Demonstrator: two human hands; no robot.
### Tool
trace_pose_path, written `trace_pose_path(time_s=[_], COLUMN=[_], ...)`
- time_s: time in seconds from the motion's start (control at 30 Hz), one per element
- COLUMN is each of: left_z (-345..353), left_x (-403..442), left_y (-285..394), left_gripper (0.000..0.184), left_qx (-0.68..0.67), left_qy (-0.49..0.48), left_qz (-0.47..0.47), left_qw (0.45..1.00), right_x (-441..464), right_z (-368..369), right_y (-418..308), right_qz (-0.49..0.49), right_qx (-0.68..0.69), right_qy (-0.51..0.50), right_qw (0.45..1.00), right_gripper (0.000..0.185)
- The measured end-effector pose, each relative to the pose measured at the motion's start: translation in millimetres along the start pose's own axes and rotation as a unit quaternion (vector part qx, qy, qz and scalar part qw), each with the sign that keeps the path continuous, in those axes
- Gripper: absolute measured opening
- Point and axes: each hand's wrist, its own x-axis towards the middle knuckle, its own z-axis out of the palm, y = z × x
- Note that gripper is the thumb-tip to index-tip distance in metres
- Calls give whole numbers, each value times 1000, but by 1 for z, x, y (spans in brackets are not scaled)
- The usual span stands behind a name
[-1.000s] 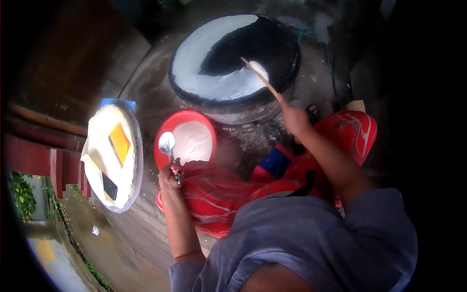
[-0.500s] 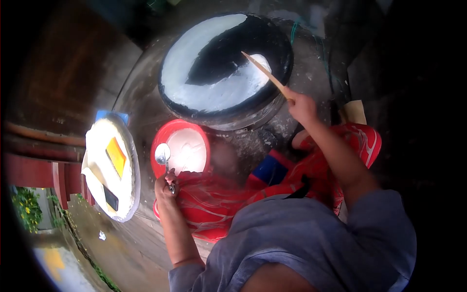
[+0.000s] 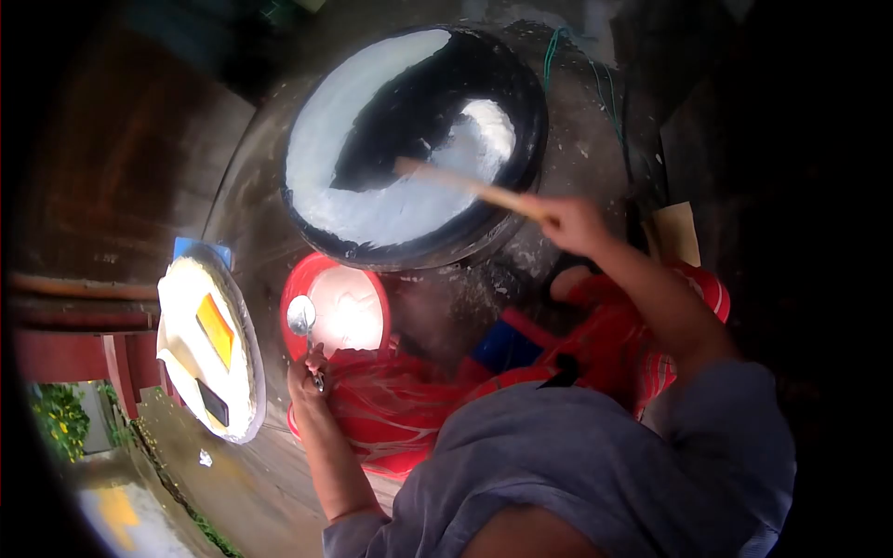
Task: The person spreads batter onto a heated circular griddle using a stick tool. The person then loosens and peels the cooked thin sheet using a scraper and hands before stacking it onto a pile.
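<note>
A large round black griddle [image 3: 386, 139] is in front of me, with white batter [image 3: 321, 139] spread in a curved band over its left and lower parts. A thicker white patch lies at its right side. My right hand [image 3: 572, 226] is closed round the end of a flat wooden spreader [image 3: 479, 190], whose blurred tip is over the griddle's lower middle. Nearer to me, a red basin [image 3: 296, 276] holds white batter [image 3: 349, 312]. My left hand [image 3: 305, 374] grips a metal ladle [image 3: 300, 314] by its handle, with the bowl at the basin's left edge.
To the left stands a round pale stack [image 3: 181, 302] bearing a yellow flat piece [image 3: 216, 330] and a dark phone-like slab [image 3: 212, 404]. A blue object [image 3: 512, 347] lies by my red-covered legs. Cardboard [image 3: 676, 232] and a green cord [image 3: 549, 60] are at right.
The wooden spreader's tip has swung left and toward me, from the griddle's right side to its lower middle. My left hand still holds the ladle by the basin. The view has shifted slightly.
</note>
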Motion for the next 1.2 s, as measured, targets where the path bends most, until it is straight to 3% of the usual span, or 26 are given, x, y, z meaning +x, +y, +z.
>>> trace_pose_path(time_s=[0.03, 0.1, 0.17, 0.23, 0.3, 0.37, 0.4, 0.43, 0.5, 0.6, 0.7, 0.77, 0.83, 0.93, 1.0, 1.1, 1.17, 1.2], left_z=[3, 10, 12, 15, 18, 17, 19, 20, 24, 38, 37, 36, 36, 45, 44, 43, 40, 35], left_x=[0, 2, 1, 3, 5, 7, 8, 7, 5, -2, 4, 7, 11, 8, 7, 9, 11, 13], left_y=[0, -5, -8, -6, -4, -2, -2, -3, -10, -16, -11, -7, -5, -9, -10, -4, 0, 3], left_gripper=[19, 19, 18, 17, 16, 14, 14, 14, 10, 8, 8, 8, 8, 11, 12, 16, 18, 18], left_qx=[-2, -11, 5, 1, -3, 0, 4, 3, 11, -4, -15, -17, -13, -14, -1, -27, -49, -49], left_qy=[4, 6, 27, 32, 34, 47, 51, 49, 27, 36, 48, 49, 58, 44, 44, 33, 28, 27], left_qz=[0, -2, 14, 11, 7, 7, -3, -3, 39, 32, 41, 46, 53, 54, 65, 60, 28, 29], left_qw=[1000, 1000, 1000, 999, 999, 999, 999, 999, 999, 999, 998, 998, 997, 997, 997, 997, 998, 998], right_x=[-5, -16, 9, 44, 77, 81, 72, 57, 51, 87, 141, 145, 128, 130, 157, 205, 203, 192], right_z=[-20, -32, -56, -52, -39, -22, -33, -35, -70, -81, -51, -36, -55, -83, -86, -40, -28, -34], right_y=[-13, 50, 68, 82, 74, 67, 48, 64, 80, 125, 108, 105, 101, 133, 144, 127, 120, 126], right_qz=[-80, -77, -30, -56, -24, 151, 137, -29, -54, -60, -39, 100, -51, -35, -50, -5, 92, 43], right_qx=[-134, -179, -258, -280, -300, -58, -50, -19, -165, -287, -289, -87, -99, -157, -302, -297, -60, -39], right_qy=[-77, -52, -16, 22, 59, 40, -17, -30, -80, 1, 49, 23, -73, -78, -30, 25, -9, -55], right_qw=[985, 979, 966, 958, 952, 986, 989, 999, 982, 956, 955, 991, 991, 984, 951, 954, 994, 997], right_gripper=[45, 51, 56, 59, 51, 43, 36, 40, 44, 51, 47, 44, 42, 44, 47, 43, 41, 40])
